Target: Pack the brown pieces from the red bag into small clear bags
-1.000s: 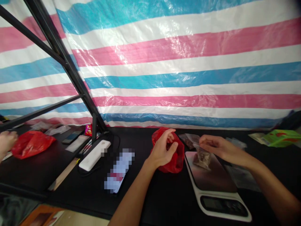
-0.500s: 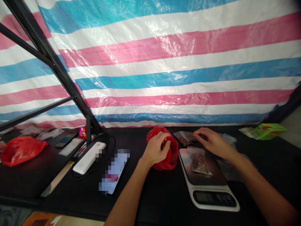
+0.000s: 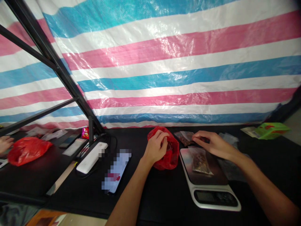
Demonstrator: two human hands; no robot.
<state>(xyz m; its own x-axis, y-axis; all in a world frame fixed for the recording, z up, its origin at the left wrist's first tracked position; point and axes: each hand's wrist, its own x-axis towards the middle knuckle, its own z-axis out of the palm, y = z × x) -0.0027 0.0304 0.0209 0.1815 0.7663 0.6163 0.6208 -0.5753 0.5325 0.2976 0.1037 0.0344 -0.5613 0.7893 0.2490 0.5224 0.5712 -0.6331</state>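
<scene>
My left hand is curled over the left side of a red plastic bag, gripping it at its open mouth; dark contents show only partly inside. My right hand hovers past the far edge of a kitchen scale. Its thumb and fingertips come together in a pinch beside a small clear packet of brown bits; what they hold, if anything, is too small to name. Another clear packet of brown dried pieces lies on the scale's metal plate. The scale's display is unreadable.
Empty clear bags lie under my right forearm. A green box stands at the far right. Left are a lit phone, a white power strip with cables, and a black metal frame. Farther left, another person's hand is beside a red bag.
The view has shifted slightly, and another person's hand has come into sight at the far left. My hands keep nearly the same places, with the left fingers moving slightly at the bag's mouth.
</scene>
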